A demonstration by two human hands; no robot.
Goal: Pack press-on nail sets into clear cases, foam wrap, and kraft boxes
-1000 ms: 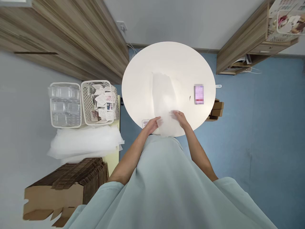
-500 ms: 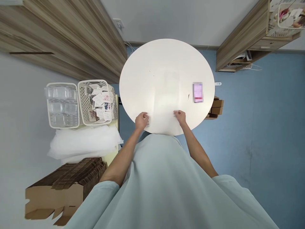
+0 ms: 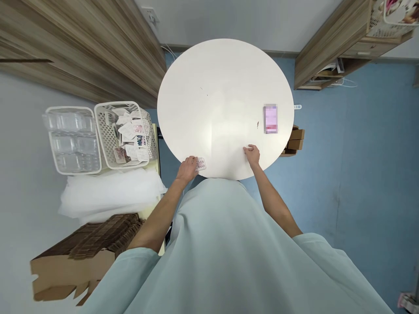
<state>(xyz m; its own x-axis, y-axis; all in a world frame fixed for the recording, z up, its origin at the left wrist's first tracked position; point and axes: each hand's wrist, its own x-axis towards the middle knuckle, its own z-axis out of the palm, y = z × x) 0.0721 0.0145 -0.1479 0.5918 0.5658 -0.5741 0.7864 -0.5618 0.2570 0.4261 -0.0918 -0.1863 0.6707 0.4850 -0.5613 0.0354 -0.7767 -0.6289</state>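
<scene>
At the near left edge of the round white table (image 3: 225, 65), my left hand (image 3: 187, 169) is closed on the left end of a small clear pack (image 3: 200, 164). Rows of tiny pinkish pieces show in the pack. My right hand (image 3: 252, 155) rests over the near right part of the table with its fingers curled together. Whatever those fingers may hold is too small or too clear to make out. Between my hands runs a faint pale band, and I cannot tell if it is clear film or a reflection.
A blurred pink item (image 3: 270, 118) lies on the table's right side. To the left stand a basket of small packs (image 3: 144, 135), a basket of clear plastic trays (image 3: 74, 141), white sheeting (image 3: 111, 192) and folded cardboard (image 3: 75, 266). Brown boxes (image 3: 296, 140) sit beyond the right edge.
My left hand has shifted left and slightly down, and the pack now shows plainly beside it. My right hand has moved a little right. The whole view has tilted slightly.
</scene>
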